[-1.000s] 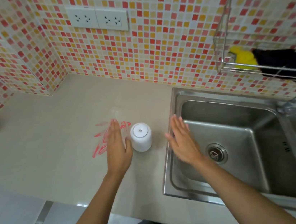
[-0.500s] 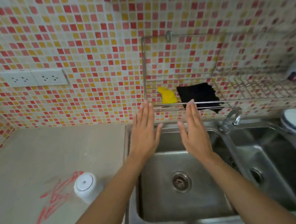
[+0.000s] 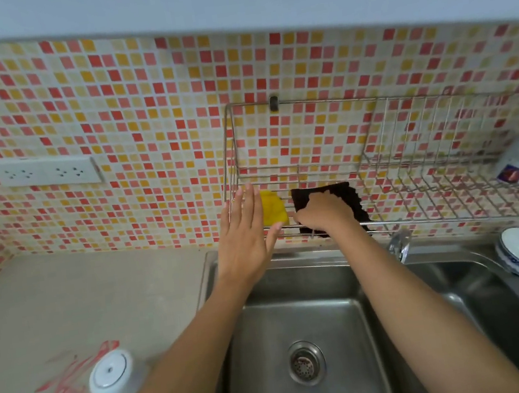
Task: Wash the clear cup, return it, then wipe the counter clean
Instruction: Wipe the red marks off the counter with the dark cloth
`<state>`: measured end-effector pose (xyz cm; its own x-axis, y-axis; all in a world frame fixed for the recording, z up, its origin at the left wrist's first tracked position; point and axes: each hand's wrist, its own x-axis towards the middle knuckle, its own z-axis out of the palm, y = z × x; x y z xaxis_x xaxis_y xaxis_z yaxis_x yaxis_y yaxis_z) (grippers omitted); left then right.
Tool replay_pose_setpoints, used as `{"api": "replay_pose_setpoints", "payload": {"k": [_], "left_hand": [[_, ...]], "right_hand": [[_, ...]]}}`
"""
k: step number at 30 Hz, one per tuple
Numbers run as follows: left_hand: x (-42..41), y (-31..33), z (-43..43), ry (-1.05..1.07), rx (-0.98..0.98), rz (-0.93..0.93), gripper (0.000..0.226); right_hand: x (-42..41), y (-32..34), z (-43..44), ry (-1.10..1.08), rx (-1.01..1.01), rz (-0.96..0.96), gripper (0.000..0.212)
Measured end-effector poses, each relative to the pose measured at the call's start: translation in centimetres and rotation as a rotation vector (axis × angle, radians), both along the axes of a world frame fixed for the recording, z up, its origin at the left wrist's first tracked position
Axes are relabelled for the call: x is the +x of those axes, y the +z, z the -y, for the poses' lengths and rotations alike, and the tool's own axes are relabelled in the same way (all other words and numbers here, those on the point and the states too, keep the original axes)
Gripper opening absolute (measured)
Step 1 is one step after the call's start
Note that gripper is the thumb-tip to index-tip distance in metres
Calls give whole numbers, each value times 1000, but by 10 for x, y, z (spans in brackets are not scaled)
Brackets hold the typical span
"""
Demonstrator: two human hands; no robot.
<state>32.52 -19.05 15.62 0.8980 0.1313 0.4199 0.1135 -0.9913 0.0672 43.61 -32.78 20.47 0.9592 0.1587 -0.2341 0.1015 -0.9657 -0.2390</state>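
Beige desk (image 3: pixel 67 304) with red scribbles left of the steel sink (image 3: pixel 301 322); right hand (image 3: pixel 323 212) grips a dark cloth (image 3: pixel 350 197), left hand (image 3: pixel 245 234) spread flat.

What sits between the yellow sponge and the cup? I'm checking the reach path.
In the head view, the left hand and forearm cross between yellow sponge and cup, above bare counter.
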Motion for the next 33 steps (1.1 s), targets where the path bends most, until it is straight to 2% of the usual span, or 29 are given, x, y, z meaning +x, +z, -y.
{"api": "replay_pose_setpoints", "payload": {"k": [3,6,8,10,13,16,18,20,23,26,30,33], "left_hand": [[-2,-1,2,20,-17,-13,77],[-6,-1,2,27,-44,-37,78],[-10,2,1,21,-46,-72,78],[-14,5,0,0,-59,-107,77],[-36,6,-3,-54,-194,-93,73],[-79,-8,-17,-76,-262,-49,71],[-109,-22,-37,-52,-274,-61,73],[-135,-38,-66,-16,-296,-92,74],[-171,-63,-114,47,-354,-163,76],[-199,-85,-157,85,-400,-214,83],[-228,-112,-196,62,-550,-235,83],[-242,-132,-210,69,-828,-251,93]], "right_hand": [[1,6,1,27,-16,107,29],[1,13,7,2,-95,313,8],[5,13,14,-25,-98,393,9],[10,13,26,-31,-45,388,6],[9,13,35,-45,249,411,19],[-21,14,31,-4,553,628,27],[-47,16,24,46,613,787,24],[-75,15,14,94,670,867,23],[-130,0,-15,171,752,835,24],[-191,-46,-57,257,746,712,25],[-263,-145,-114,110,602,335,20],[-321,-199,-148,41,463,48,27]]}}
